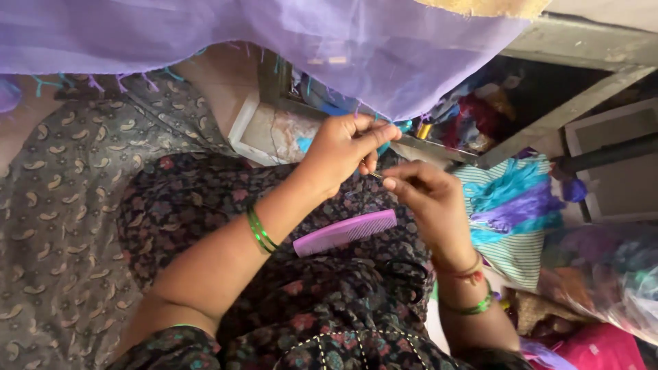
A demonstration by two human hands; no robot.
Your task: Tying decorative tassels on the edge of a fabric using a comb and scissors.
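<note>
Head view, single frame. Left hand [339, 152] sits at centre frame, fingers curled, thumb and forefinger closed in a pinch at the lower edge of the purple cloth [274, 41], which hangs across the whole top of the frame with teal and purple tassels along its hem. Right hand [428, 195] lies just right of and below it, fingertips drawn narrow and pinched together. Between the two hands a thin pale needle [375, 175] shows (only a short length is visible; which fingers actually grip it cannot be told). Its long axis runs roughly upper left to lower right, one end toward the left thumb, the other toward the right fingertips.

Purple comb [345, 232] rests on the dark floral-print lap [205, 199], below the hands, long axis tilted, right end higher, teeth facing the upper edge. Green bangles [260, 231] on the left wrist; a green band and red thread on the right wrist. Bundle of teal and purple threads [510, 202] lies on striped fabric at right centre, near the right hand but apart from it.
</note>
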